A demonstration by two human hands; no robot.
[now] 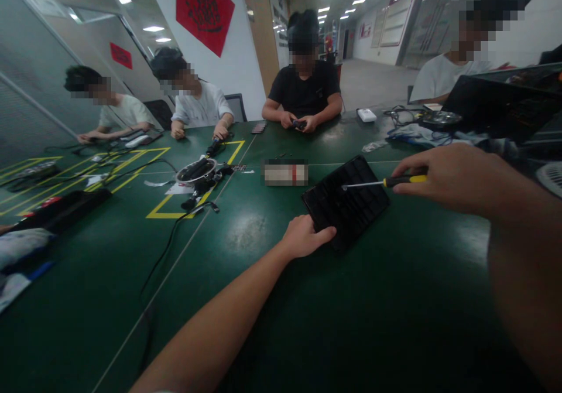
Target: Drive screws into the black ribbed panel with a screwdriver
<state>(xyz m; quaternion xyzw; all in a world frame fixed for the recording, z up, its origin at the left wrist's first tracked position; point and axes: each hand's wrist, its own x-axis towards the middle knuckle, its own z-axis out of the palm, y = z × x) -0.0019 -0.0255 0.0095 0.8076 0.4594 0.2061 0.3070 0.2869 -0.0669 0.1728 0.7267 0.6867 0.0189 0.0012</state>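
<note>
My left hand (307, 236) grips the near-left edge of a black compartment tray (364, 211), its thumb over the rim and its other fingers partly hidden beneath. The tray is tilted above or against the green table; I cannot tell whether it touches. My right hand (448, 179) is closed around the yellow-and-black handle of a screwdriver (364, 185). Its metal shaft points left over the tray, and something small sits at the tip, too small to name. The tray's dark inside shows several divided sections.
Beyond the tray lies a blurred box (285, 173) with a red band. Left of it are a ring-shaped device (196, 171) and a black cable (169, 235) on the green table (246, 299). Several people sit along the far side. Dark equipment (496, 109) stands at the right.
</note>
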